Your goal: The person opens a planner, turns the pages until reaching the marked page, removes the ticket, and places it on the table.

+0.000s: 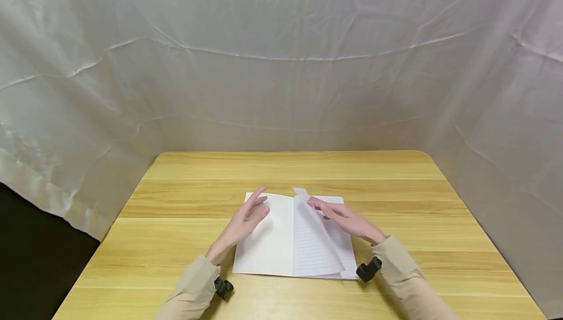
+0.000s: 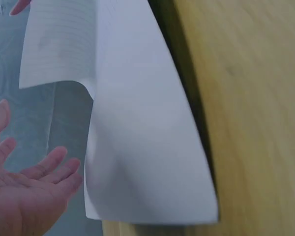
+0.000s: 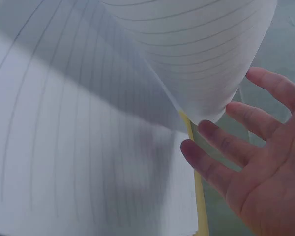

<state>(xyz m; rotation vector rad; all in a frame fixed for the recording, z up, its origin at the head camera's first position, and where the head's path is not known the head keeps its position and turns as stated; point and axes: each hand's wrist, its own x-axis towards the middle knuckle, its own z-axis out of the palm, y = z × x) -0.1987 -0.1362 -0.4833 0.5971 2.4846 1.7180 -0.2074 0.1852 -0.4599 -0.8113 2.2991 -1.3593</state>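
Observation:
An open notebook [image 1: 268, 251] lies on the table, its left side blank white and its right side ruled with lines. One lined page [image 1: 313, 244] is raised from the right side and bends toward the middle. My right hand [image 1: 347, 220] is at the upper part of this page, and in the right wrist view its spread, extended fingers [image 3: 265, 88] touch the page's edge. Over the outer edge of the blank left side hovers my left hand [image 1: 244, 220], holding nothing. Its fingers are loosely extended in the left wrist view, beside the blank sheet [image 2: 142, 147].
The notebook rests on a light wooden table [image 1: 176, 242] with rounded far corners. A pale grey cloth [image 1: 281, 90] hangs behind and along both sides. Each sleeved wrist carries a small black device, one [image 1: 223, 288] on the left and another [image 1: 368, 269] on the right.

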